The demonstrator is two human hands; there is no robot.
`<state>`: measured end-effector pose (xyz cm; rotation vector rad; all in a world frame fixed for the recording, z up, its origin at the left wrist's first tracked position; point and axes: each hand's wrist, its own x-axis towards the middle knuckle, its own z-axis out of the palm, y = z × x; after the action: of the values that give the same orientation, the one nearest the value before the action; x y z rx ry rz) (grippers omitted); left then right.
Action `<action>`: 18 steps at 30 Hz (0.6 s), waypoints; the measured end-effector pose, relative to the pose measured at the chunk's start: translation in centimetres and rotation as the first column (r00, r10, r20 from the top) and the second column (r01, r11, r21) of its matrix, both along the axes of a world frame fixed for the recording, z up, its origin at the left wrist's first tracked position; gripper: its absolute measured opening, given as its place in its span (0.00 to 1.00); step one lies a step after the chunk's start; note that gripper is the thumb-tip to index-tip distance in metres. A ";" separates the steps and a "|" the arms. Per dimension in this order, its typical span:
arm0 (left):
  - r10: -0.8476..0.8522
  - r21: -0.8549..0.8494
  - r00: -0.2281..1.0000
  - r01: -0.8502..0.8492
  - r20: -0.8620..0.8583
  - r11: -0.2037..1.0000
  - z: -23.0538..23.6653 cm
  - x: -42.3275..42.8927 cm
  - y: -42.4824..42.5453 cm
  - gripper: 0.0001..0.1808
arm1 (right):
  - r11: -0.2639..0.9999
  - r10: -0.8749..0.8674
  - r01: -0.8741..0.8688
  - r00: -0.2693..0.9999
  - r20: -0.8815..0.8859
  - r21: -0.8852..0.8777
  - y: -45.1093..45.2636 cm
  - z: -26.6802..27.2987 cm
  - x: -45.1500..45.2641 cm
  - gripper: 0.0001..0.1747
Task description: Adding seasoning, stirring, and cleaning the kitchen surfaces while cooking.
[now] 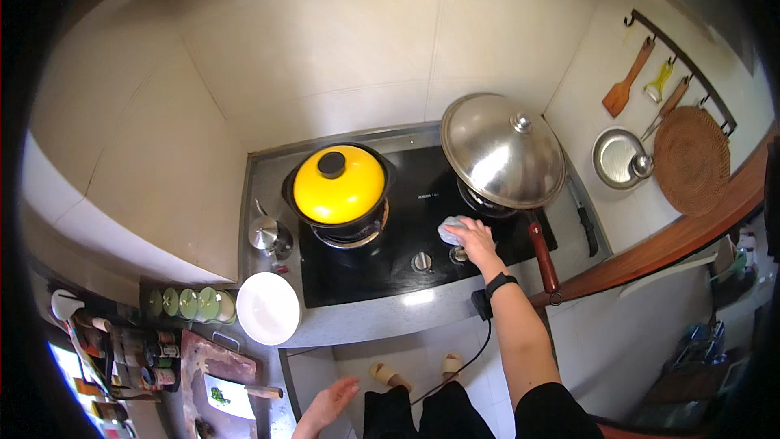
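My right hand presses a crumpled whitish cloth onto the black glass gas hob. The wrist is just above one control knob; a second knob sits to its left. Beyond the hand stands a wok under a domed steel lid, its red wooden handle pointing toward me. On the left burner is a dark pot with a yellow lid. Low in front of the counter hangs my left hand, holding nothing, fingers loosely extended.
A white bowl and a steel oil pot stand left of the hob. A cleaver with chopped greens lies on a cutting board. Right of the wok lies a black-handled knife. A black cable hangs before the counter.
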<state>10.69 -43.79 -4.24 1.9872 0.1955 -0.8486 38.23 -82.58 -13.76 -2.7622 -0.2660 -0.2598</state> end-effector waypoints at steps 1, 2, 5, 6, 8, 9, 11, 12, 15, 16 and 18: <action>-0.038 -0.002 0.999 0.038 0.029 0.999 0.0 -0.1 -0.6 0.21 | 0.999 0.019 -0.019 1.000 -0.016 -0.025 0.1 0.0 0.1 0.24; -0.078 -0.005 0.995 0.079 0.057 0.997 0.1 -0.1 -1.2 0.21 | 1.000 -0.008 0.008 1.000 0.007 -0.020 0.2 0.1 0.4 0.22; -0.084 -0.003 0.996 0.084 -0.012 0.997 0.7 0.4 -3.1 0.20 | 0.996 -0.086 0.085 0.995 0.053 0.018 -0.2 -0.1 -0.4 0.20; -0.094 0.000 0.995 0.094 -0.017 0.996 1.1 0.7 -3.6 0.20 | 0.992 -0.119 0.117 0.992 0.034 0.049 -1.3 -0.4 -1.0 0.20; -0.078 -0.006 0.996 0.078 -0.031 0.997 1.7 1.3 -4.7 0.21 | 0.980 -0.194 0.190 0.979 0.066 0.067 -3.9 -0.9 -3.2 0.20; -0.081 -0.004 0.996 0.081 -0.028 0.997 1.8 1.4 -5.0 0.21 | 0.973 -0.230 0.225 0.966 0.118 0.059 -4.8 -1.0 -5.0 0.21; -0.075 -0.019 0.997 0.074 -0.028 0.997 1.8 1.3 -5.4 0.21 | 0.888 -0.419 0.406 0.908 0.017 0.217 -4.3 -0.2 -9.4 0.19; -0.090 -0.029 0.996 0.090 -0.017 0.996 1.8 1.5 -6.1 0.21 | 0.850 -0.513 0.502 0.857 0.043 0.159 -4.5 -1.7 -11.8 0.21; -0.103 -0.015 0.993 0.104 0.048 0.994 0.9 1.0 -7.3 0.19 | 0.902 -0.425 0.432 0.881 0.206 0.012 0.3 -4.4 -16.3 0.15; -0.107 -0.042 0.994 0.108 0.034 0.993 -0.4 0.7 -7.3 0.19 | 0.929 -0.370 0.371 0.927 -0.053 -0.005 2.9 -3.2 -16.3 0.12; -0.125 -0.070 0.992 0.126 0.021 0.990 -0.9 0.8 -8.7 0.19 | 0.990 -0.092 0.101 0.992 -0.090 0.095 7.1 -1.6 -16.1 0.15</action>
<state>11.51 -52.52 -5.14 1.9547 0.0304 -0.9063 22.10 -75.50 -15.38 -2.6825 -0.0945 -0.1739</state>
